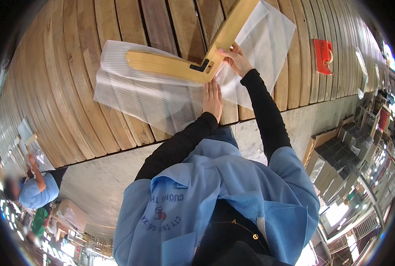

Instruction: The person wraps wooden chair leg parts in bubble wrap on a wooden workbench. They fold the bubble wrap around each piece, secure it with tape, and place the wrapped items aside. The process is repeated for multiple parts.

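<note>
on the slatted wood bench [73,88], l hand [212,98] lies flat, fingers together, pinning foam sheet [148,99]; r hand [236,58] fingers clamped on the angled wood piece [179,66] at its corner. risk imo: foam's slick, piece could slide if the pinning hand lifts.

Bent wooden piece on a foam sheet, on the slatted counter

The wooden piece [193,62] lies on the foam sheet [139,97], which is spread over the counter [64,102]. The left hand [212,99] rests flat on the sheet just below the piece's corner; the right hand [236,60] touches that corner from the right. A red object [323,56] lies well apart to the right, and boxes [339,155] stand beyond the counter's right end
</note>
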Demonstrator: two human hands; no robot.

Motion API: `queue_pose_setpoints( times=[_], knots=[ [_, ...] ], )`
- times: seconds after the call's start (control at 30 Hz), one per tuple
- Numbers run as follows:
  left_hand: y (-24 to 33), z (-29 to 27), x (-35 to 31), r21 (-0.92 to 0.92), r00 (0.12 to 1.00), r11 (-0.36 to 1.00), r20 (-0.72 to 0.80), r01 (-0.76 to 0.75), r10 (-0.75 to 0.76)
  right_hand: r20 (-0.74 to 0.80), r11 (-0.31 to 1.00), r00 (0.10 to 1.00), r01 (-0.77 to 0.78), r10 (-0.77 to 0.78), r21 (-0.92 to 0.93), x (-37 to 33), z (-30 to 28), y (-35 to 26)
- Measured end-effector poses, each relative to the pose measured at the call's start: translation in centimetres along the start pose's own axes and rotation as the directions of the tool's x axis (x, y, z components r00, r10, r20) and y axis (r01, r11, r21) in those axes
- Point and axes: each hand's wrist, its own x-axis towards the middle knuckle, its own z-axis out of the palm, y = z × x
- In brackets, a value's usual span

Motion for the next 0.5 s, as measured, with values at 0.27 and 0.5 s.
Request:
queue_pose_setpoints(
  times=[0.27, 0.5],
  knots=[
    [0.5, -1.5, 0.0, 0.005, 0.993, 0.999, 0.107, -0.049, 0.049, -0.064, 0.933, 0.987, -0.163, 0.15, -0.322, 0.1, -1.2, -0.8],
    [-5.1, -7.1, -2.4, -0.797, 0.944, 0.596, 0.118, -0.095, 0.308, -0.343, 0.152, 0.821, -0.452, 0.455, -0.879, 0.7, -0.5, -5.2]
  ],
)
